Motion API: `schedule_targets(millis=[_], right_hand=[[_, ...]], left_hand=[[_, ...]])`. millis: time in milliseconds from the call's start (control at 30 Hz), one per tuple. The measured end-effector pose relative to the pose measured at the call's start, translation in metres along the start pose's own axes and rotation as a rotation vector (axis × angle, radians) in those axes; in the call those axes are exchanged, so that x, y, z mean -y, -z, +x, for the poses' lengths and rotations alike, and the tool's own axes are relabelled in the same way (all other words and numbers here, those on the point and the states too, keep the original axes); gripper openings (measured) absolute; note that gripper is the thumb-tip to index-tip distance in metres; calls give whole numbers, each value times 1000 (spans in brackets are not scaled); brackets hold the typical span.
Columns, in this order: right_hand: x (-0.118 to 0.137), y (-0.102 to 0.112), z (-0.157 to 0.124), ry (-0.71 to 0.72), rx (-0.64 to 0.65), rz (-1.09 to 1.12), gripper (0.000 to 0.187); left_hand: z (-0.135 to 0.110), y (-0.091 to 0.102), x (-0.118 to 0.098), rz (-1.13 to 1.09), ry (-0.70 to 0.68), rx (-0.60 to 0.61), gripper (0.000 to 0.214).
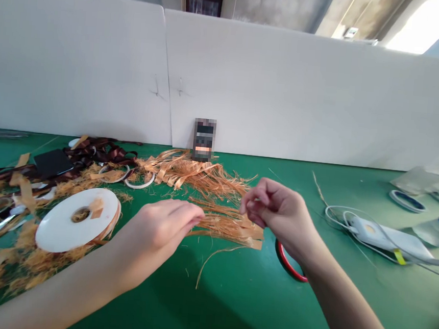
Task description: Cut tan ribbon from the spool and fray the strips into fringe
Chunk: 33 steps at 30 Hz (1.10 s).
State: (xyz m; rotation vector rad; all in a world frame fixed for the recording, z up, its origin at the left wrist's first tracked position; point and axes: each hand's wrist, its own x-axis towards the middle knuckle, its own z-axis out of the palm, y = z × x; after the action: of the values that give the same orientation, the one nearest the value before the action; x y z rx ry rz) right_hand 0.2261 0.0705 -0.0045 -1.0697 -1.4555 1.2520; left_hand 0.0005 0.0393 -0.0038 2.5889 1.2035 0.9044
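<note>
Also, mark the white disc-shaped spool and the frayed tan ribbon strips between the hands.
White disc-shaped spool [60,219]: head view, flat face.
Frayed tan ribbon strips [228,228]: head view, middle of the bundle.

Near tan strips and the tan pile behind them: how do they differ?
The near strips lie roughly side by side, while the pile fans out in a loose tangle. The near strips form the smaller bunch; the pile spreads wider. The near strips lie by the left hand; the pile sits farther back, near the white panel. Both are tan and rest on the green table.
</note>
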Motion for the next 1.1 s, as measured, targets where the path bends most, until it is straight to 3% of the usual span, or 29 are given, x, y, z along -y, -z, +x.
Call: schedule_targets(millis=[100, 200, 300, 400, 533, 633, 733, 833, 900, 1000, 1100], right_hand=[[0, -4, -12, 31, 156, -344, 21], [2, -10, -24, 54, 312, -690, 38], [4, -16, -33, 86, 403, -894, 42], [1, -15, -40, 126, 355, -1024, 42], [-6, 4, -48, 164, 248, -1134, 39], [-14, 21, -53, 138, 135, -1135, 39], [-24, 34, -52, 118, -111, -1047, 32], [-39, 48, -41, 124, -297, -976, 47], [-49, 60, -32, 122, -307, -956, 51], [-63, 75, -18, 92, -295, -910, 39], [-70, 71, -9, 92, -362, -821, 26]], left_hand=[[-5, 1, 1, 70, -182, -51, 24], [-6, 0, 0, 109, -296, -109, 28], [-7, -3, -3, 240, -383, -117, 28], [-9, -4, -5, 358, -460, -123, 29], [-16, 5, 5, 383, -457, -156, 30], [-23, 12, 15, 272, -282, -160, 25], [-26, 10, 17, 38, 32, -93, 12], [-24, 2, 10, -217, 312, -17, 4], [-21, -4, 6, -378, 437, 17, 6], [-17, -14, 5, -670, 571, 33, 12], [-12, -22, 4, -934, 668, -31, 14]])
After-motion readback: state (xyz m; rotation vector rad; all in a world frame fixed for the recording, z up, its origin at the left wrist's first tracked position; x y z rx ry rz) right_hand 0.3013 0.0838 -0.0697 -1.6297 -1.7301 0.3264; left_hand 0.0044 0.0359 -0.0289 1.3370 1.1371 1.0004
